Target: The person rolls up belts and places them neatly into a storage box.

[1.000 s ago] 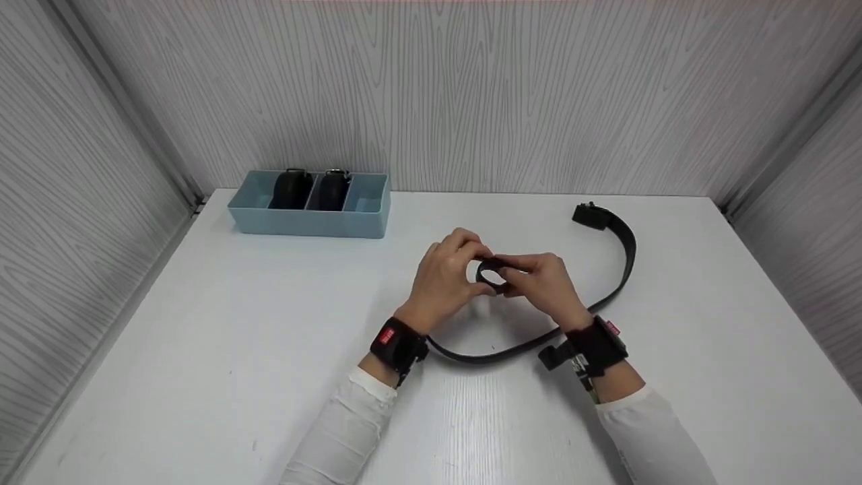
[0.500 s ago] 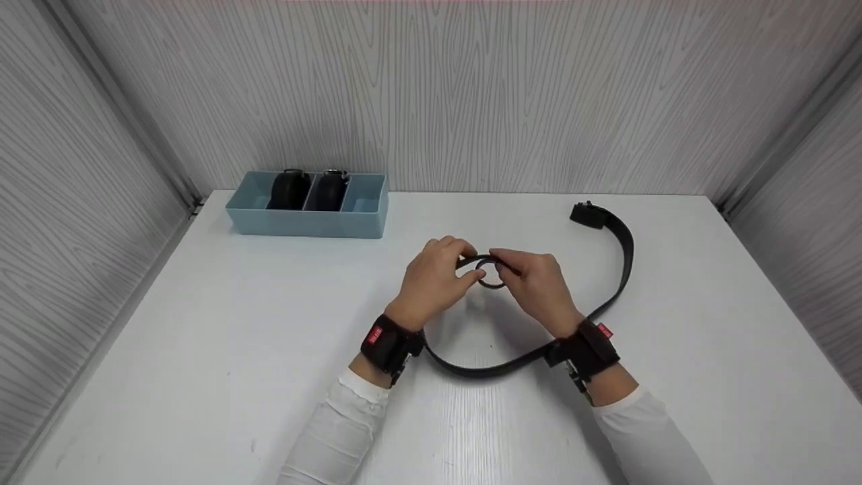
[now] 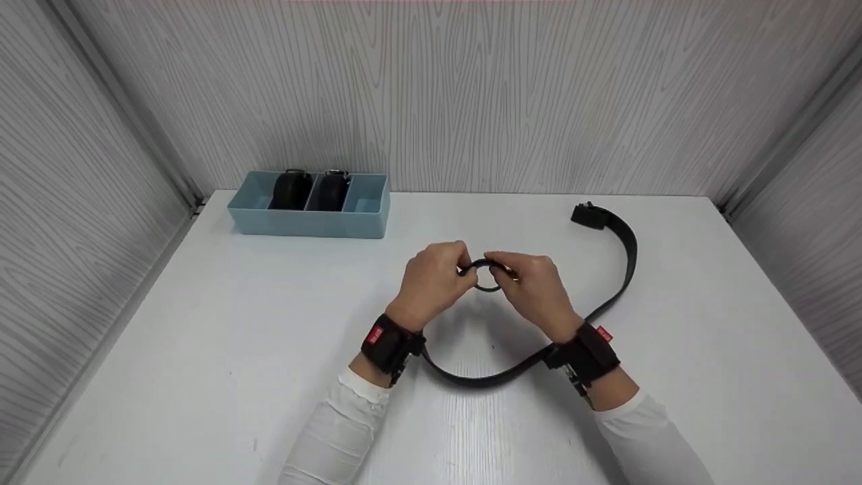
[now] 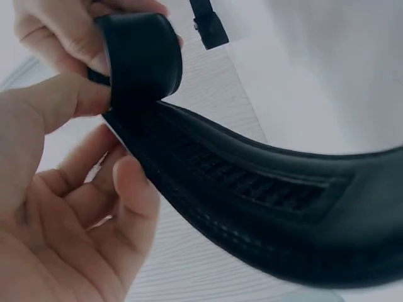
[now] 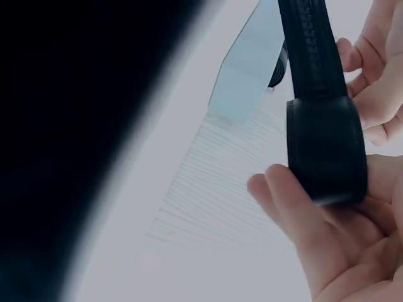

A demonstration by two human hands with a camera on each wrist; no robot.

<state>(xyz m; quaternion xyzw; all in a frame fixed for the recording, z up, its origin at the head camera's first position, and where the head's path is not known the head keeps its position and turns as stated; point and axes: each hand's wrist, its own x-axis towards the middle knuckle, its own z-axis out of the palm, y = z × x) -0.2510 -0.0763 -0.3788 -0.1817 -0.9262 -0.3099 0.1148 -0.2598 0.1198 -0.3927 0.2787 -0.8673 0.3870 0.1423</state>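
A black belt point(image 3: 478, 382) runs in a wide curve over the white table, its buckle end point(image 3: 590, 215) lying at the back right. The other end is rolled into a small loop point(image 4: 145, 60), raised above the table between both hands. My left hand point(image 3: 432, 283) pinches the strap at the loop's left side, thumb against it. On the right side, my right hand point(image 3: 539, 289) pinches the loop between thumb and fingers. A row of ridges shows along the strap's inner face in the left wrist view.
At the back left stands a light blue divided box point(image 3: 306, 223). One rolled black belt point(image 3: 291, 190) sits in its left compartment, another rolled belt point(image 3: 333, 191) in the middle one. A wood-grain panel point(image 3: 471, 101) rises behind the table.
My left hand has shifted slightly left and re-gripped the strap beside the loop. The front curve of the belt has slid nearer to me. The buckle end has stayed put.
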